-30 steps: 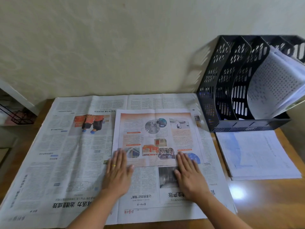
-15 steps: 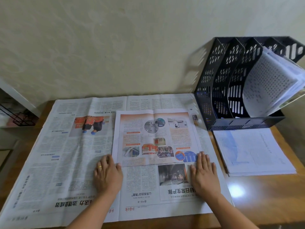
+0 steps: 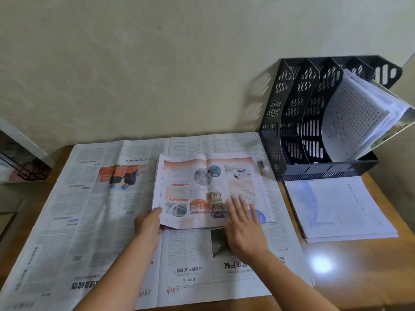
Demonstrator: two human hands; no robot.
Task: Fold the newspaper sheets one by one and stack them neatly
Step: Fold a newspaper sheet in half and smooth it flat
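Two hands at work on the folded sheet [image 3: 208,189]. Left hand [image 3: 148,224] pinching the near left corner of the folded sheet, thumb on top, fingers curled beneath, corner lifted slightly off the paper below. Right hand [image 3: 243,223] flat, fingers straight and together, pressing on the near right part of the folded sheet, palm reaching past its near edge; forearms both stretched forward from the near side. Printed on the folded sheet: orange-toned page with round and square photos, text too small to read. Under the folded sheet, spread wide to its left and near side, open newspaper sheets [image 3: 85,221], lying flat on the wooden table [image 3: 350,279]; large Chinese headlines upside down near the folded sheet's near side, one seeming to end in "成效", others blurred; photo of figures in orange jackets left of the folded sheet. Right of the folded sheet, stack of white papers [image 3: 336,209], faint writing unreadable. Beyond-right of the folded sheet, black file rack [image 3: 292,122] against the wall, loose printed pages [image 3: 354,117] leaning in one slot.
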